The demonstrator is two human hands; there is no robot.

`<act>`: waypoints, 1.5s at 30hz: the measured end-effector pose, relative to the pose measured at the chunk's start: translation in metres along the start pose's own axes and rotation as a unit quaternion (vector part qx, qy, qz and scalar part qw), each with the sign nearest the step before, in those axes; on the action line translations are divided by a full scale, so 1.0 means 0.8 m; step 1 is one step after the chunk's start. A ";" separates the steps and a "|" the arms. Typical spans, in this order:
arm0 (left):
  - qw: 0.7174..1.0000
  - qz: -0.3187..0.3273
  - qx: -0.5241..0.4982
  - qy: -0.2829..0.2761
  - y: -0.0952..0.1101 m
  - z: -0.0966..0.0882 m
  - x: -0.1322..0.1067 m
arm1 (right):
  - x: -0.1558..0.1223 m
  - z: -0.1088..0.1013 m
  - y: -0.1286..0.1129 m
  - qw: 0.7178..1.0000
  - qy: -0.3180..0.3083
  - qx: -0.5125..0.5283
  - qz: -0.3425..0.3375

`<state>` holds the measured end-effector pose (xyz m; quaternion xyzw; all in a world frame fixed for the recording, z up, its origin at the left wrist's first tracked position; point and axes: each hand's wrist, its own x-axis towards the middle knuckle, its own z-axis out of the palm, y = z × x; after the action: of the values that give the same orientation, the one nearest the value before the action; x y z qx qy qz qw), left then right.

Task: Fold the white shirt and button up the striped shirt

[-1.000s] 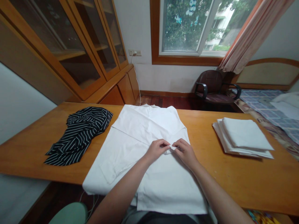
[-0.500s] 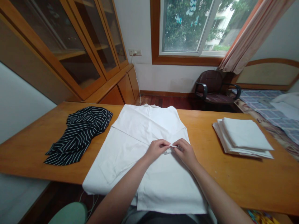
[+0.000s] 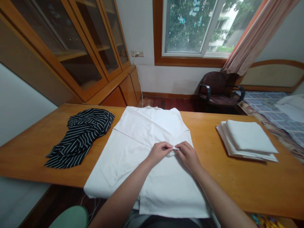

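Note:
A white shirt [image 3: 142, 148] lies spread flat on the wooden table [image 3: 249, 180], its hem hanging over the near edge. My left hand [image 3: 159, 152] and my right hand [image 3: 188, 155] meet at the shirt's middle. Both are closed in a pinch on a small fold of the white fabric between their fingertips. My forearms reach in from the bottom of the view across the lower part of the shirt.
A crumpled black striped garment [image 3: 82, 133] lies left of the shirt. A stack of folded white cloths [image 3: 247, 139] sits at the right. Beyond the table are a brown armchair [image 3: 217, 90], a glass-door cabinet [image 3: 78, 47] and a bed [image 3: 280, 110]. A green stool [image 3: 70, 218] is below.
Almost nothing has changed; my right hand has shifted very slightly toward the left hand while both keep pinching the fabric.

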<state>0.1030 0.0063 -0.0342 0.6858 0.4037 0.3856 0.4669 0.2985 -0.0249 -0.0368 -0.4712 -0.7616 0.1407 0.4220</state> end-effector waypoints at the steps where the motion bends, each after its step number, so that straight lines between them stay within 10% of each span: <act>1: 1.000 -0.004 0.000 0.002 0.000 0.000 0.000 | 0.000 0.000 0.001 1.000 0.002 -0.004 -0.002; 45: 0.998 -0.037 0.053 0.021 0.000 0.000 0.001 | 0.000 -0.001 0.000 0.997 0.076 -0.013 -0.023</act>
<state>0.1035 0.0074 -0.0343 0.6863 0.4582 0.3602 0.4350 0.2993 -0.0253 -0.0361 -0.4683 -0.7397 0.0850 0.4757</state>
